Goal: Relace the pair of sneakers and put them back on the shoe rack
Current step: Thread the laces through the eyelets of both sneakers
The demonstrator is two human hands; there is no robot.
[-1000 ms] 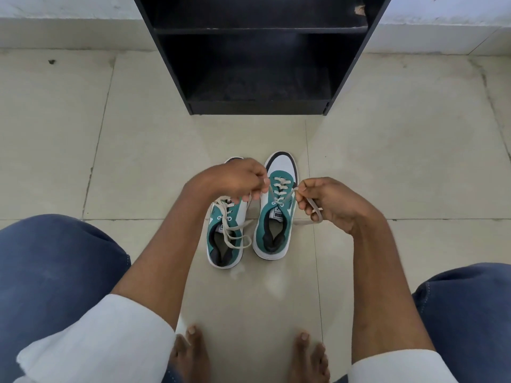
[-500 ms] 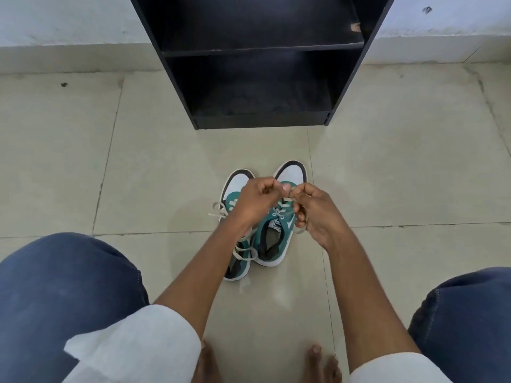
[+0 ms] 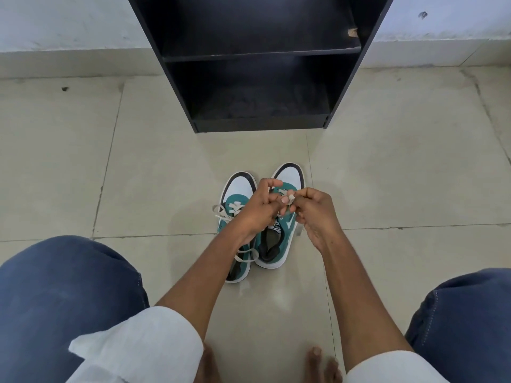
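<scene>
Two teal-and-white sneakers stand side by side on the floor, toes toward the rack. The left sneaker [image 3: 237,194] has its cream lace [image 3: 221,212] hanging loose over both sides. Over the right sneaker [image 3: 287,175] my left hand [image 3: 258,208] and my right hand [image 3: 312,211] meet, each pinching an end of that shoe's cream lace [image 3: 287,199] between the fingertips. My hands hide most of the right sneaker's eyelets. The black shoe rack [image 3: 260,64] stands just beyond the shoes, its lower shelf open toward me.
Beige floor tiles [image 3: 138,175] spread to both sides of the shoes. My knees in blue trousers [image 3: 63,294] frame the lower corners, and my bare feet [image 3: 320,363] rest below the shoes. A white wall base [image 3: 69,29] runs behind the rack.
My hands, spread apart with the lace pulled taut a second ago, have come together above the right sneaker's tongue. The view has tilted, showing more of the rack.
</scene>
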